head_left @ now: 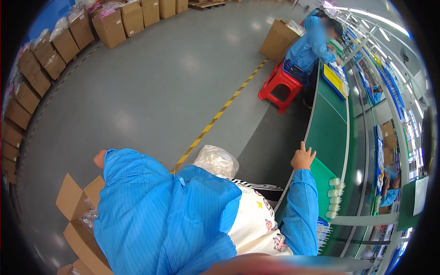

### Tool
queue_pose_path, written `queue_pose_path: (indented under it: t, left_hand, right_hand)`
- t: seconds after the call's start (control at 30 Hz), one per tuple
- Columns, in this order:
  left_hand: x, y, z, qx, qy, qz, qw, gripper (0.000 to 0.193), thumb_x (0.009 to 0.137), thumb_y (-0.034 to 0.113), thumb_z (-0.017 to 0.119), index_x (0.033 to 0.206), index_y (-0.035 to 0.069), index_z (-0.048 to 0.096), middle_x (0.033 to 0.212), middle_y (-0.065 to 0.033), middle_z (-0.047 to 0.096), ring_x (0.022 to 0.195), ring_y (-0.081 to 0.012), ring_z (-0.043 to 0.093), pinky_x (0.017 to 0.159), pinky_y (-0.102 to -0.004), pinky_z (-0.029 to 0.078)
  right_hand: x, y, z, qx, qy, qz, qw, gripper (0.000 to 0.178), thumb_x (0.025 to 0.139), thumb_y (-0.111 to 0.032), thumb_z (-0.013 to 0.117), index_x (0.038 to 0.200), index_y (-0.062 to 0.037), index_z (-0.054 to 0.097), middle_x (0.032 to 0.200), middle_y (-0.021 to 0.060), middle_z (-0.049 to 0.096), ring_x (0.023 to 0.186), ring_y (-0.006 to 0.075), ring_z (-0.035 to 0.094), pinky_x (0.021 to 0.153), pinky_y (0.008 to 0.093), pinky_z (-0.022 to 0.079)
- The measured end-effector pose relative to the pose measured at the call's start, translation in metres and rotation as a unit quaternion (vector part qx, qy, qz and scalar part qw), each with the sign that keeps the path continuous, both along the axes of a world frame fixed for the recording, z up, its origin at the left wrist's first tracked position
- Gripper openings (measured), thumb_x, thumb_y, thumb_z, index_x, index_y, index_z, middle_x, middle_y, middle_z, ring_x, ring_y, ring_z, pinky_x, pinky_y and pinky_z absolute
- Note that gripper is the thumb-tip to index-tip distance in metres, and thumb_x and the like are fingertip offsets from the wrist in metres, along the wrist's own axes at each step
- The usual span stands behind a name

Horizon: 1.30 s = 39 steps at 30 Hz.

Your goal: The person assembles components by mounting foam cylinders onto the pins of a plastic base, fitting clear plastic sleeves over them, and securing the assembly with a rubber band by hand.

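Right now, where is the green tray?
Head view, right side: the green tray is on the bench, beside the right hand and the row of white containers.

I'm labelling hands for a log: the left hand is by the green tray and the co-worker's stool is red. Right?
One slip: the head view shows the right hand, not the left hand, by the green tray. The stool is red, as you say.

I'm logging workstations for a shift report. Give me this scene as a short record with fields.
Left hand: out to the side, partly hidden; grip unclear
Right hand: fingers spread, at the corner of a green tray
Tray contents: row of white cylinders
Lower left: open cardboard box holding clear plastic
Co-worker: seated on a red stool
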<state>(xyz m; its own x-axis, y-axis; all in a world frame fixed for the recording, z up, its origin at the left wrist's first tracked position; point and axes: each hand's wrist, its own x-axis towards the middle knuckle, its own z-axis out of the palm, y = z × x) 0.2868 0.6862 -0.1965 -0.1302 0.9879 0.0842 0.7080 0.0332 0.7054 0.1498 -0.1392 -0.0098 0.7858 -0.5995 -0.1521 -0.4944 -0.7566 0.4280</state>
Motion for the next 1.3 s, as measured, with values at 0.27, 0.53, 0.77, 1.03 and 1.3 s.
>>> queue_pose_path:
  t: [0.27,0.53,0.77,1.03,1.3]
  left_hand:
    - [-0.024,0.012,0.008,0.017,0.096,-0.063,0.993,0.018,0.077,0.019,0.064,0.091,0.009,0.072,0.095,-0.0147,0.072,0.089,-0.0329,0.070,0.074,-0.0437,0.056]
    - [-0.090,0.052,0.034,0.035,0.196,-0.069,0.978,0.018,0.078,0.019,0.064,0.090,0.009,0.073,0.095,-0.0151,0.072,0.090,-0.0326,0.070,0.074,-0.0438,0.056]
    - [-0.151,0.101,0.047,0.044,0.286,-0.066,0.955,0.018,0.078,0.020,0.064,0.089,0.008,0.073,0.095,-0.0154,0.072,0.090,-0.0324,0.070,0.073,-0.0438,0.056]
    - [-0.219,0.145,0.067,0.041,0.393,-0.072,0.916,0.018,0.079,0.020,0.065,0.088,0.007,0.073,0.096,-0.0158,0.072,0.090,-0.0322,0.070,0.073,-0.0439,0.056]
    - [-0.230,0.160,0.055,0.029,0.477,-0.126,0.870,0.018,0.079,0.020,0.065,0.088,0.007,0.074,0.096,-0.0162,0.072,0.091,-0.0320,0.070,0.072,-0.0439,0.056]
  right_hand:
    - [-0.013,-0.013,-0.013,0.030,-0.119,0.095,0.988,0.021,0.082,-0.007,0.057,0.096,-0.0081,0.073,0.149,0.0053,0.041,0.136,0.0448,0.035,0.115,0.0520,0.026]
    - [-0.022,-0.043,-0.034,0.100,-0.222,0.212,0.947,0.010,0.072,0.000,0.061,0.066,-0.0059,0.068,0.117,0.0104,0.062,0.114,0.0318,0.055,0.114,0.0563,0.027]
    - [-0.021,-0.037,-0.031,0.104,-0.227,0.211,0.945,0.012,0.073,0.001,0.059,0.067,-0.0046,0.067,0.116,0.0123,0.062,0.112,0.0314,0.057,0.114,0.0548,0.027]
    - [-0.018,-0.052,-0.044,0.100,-0.242,0.219,0.940,0.012,0.074,0.001,0.057,0.066,-0.0037,0.065,0.116,0.0128,0.062,0.112,0.0312,0.057,0.114,0.0555,0.027]
    - [-0.024,-0.061,-0.042,0.094,-0.217,0.204,0.950,0.013,0.074,0.000,0.056,0.066,-0.0045,0.065,0.119,0.0124,0.062,0.115,0.0311,0.055,0.113,0.0555,0.027]
